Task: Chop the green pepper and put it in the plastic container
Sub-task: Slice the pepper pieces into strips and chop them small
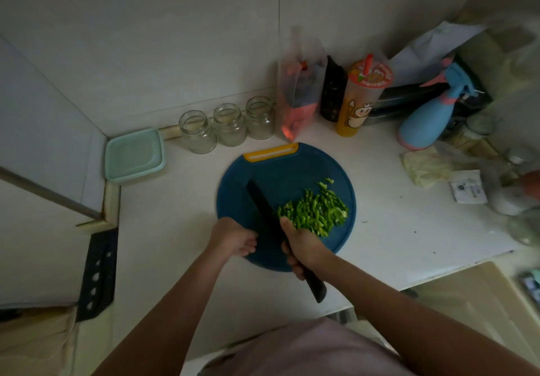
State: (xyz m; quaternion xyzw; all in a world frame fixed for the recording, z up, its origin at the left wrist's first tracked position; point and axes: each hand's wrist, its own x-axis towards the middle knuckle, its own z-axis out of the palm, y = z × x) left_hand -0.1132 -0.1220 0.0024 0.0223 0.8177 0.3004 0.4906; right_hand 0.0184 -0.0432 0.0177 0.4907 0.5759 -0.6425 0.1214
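Your right hand (304,247) grips the knife (263,209) beside the chopped pepper (314,213) (ready for gathering), while your left hand (233,237), loosely curled and empty, steadies the board (280,171).

The right hand (304,247) is covering the middle of the black knife (264,209), so its grip on the handle is only partly showing, and the blade is hiding a strip of the blue cutting board (280,177). The clutter at the desk's (380,229) right edge is blurring out and getting cut off, and the label on the small white packet (467,190) is too tiny to read.
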